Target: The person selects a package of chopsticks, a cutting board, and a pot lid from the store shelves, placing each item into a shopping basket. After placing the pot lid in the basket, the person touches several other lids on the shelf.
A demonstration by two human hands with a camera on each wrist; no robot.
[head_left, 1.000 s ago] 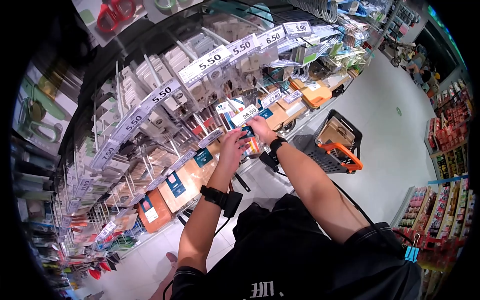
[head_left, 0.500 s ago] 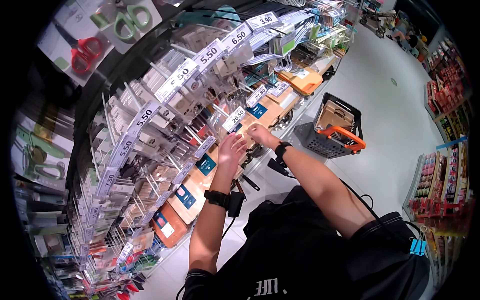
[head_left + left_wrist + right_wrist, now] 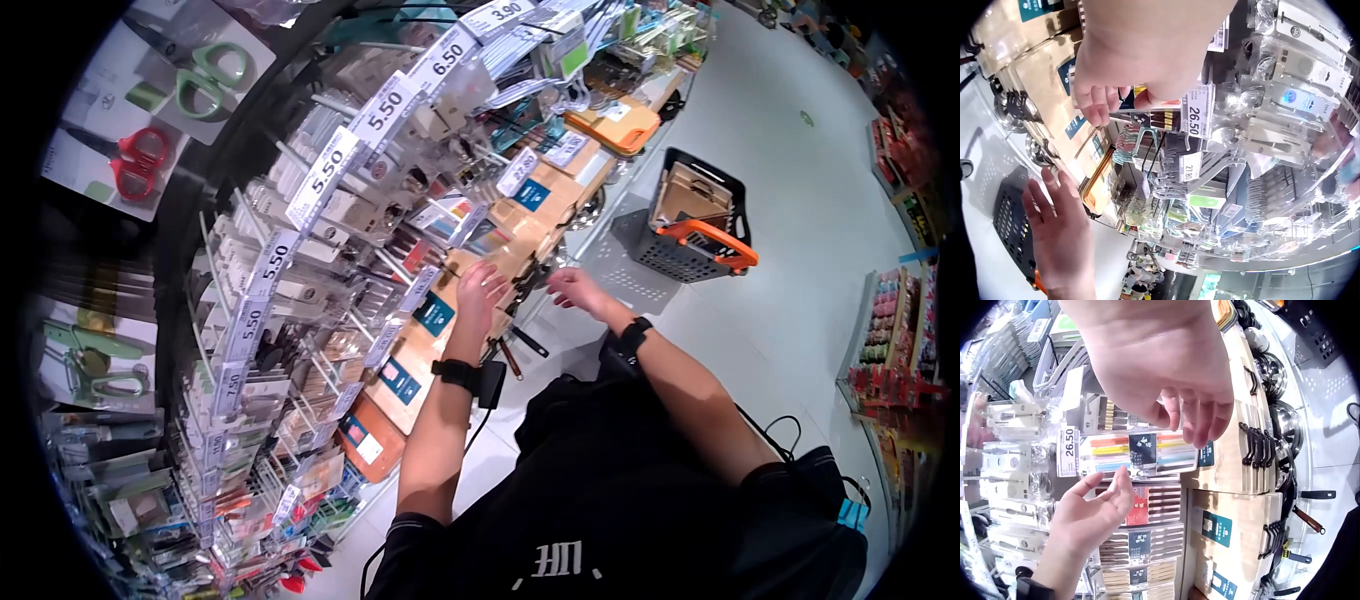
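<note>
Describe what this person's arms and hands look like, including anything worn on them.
The left hand and right hand are ungloved. The sleeves are short and black. Each wrist wears a black strap; the left one carries a boxy black device with a thin dark cable.

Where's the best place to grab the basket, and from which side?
Probably the orange handle, coming from your own side with your right hand, the closer one: the handle leans toward you, over the near wall of the basket.
</note>
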